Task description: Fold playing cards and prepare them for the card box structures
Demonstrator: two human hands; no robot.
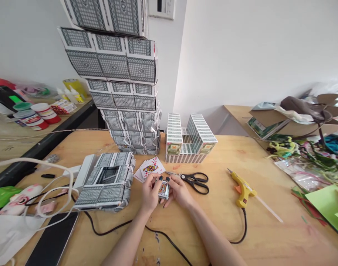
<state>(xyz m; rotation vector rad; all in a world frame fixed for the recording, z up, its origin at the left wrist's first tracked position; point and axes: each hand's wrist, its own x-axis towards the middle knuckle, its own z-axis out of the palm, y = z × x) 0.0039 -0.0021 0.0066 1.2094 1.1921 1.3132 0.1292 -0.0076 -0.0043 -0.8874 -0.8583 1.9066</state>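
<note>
Between my hands is a playing card point(163, 190), its picture face up and its edges seemingly folded. My left hand point(151, 193) pinches its left side, thumb on top. On the other side, my right hand point(180, 191) grips the upper right edge, with some fingers underneath. Loose playing cards point(151, 167) lie face up just beyond my hands. Black-handled scissors point(196, 181) rest beside my right hand, blades pointing left. To the left lies a flat structure of folded cards point(109, 192) with a square opening.
A tall tower of folded cards point(115, 66) stands at the back left, beside stacked card boxes point(174, 147). A yellow glue gun point(243, 192) lies right, its black cord point(171, 242) crossing the table. A phone-like dark slab point(54, 240) and white cable point(70, 184) occupy the left.
</note>
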